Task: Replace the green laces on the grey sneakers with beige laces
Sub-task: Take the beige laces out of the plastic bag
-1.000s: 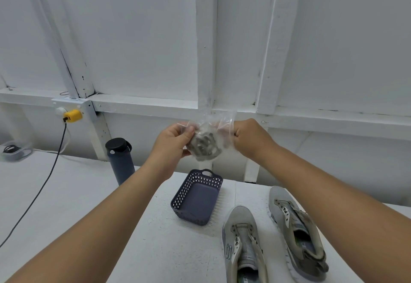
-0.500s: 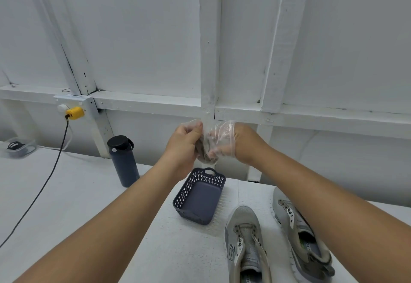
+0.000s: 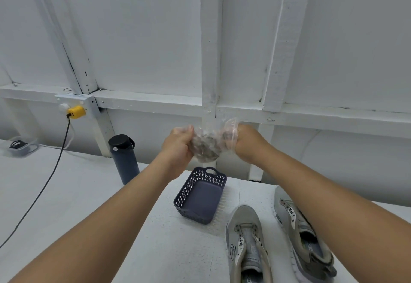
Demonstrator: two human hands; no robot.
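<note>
I hold a small clear plastic bag (image 3: 208,143) in the air above the table, with a bundle of beige-grey laces inside it. My left hand (image 3: 178,144) grips the bag's left side and my right hand (image 3: 246,142) grips its right side, part of the plastic draped over the fingers. Two grey sneakers lie on the white table at lower right, toes pointing away: the left sneaker (image 3: 246,240) and the right sneaker (image 3: 298,238), which my right forearm partly hides. No laces show in their eyelets.
A dark blue perforated basket (image 3: 201,196) stands below the bag. A dark bottle (image 3: 124,158) stands left of it. A black cable (image 3: 44,185) runs from a yellow plug (image 3: 76,112) across the table. A clear container (image 3: 20,146) sits far left.
The bag's position between my hands has shifted slightly; my hands have come closer, then spread a little, working the plastic. The view has tilted slightly down.
</note>
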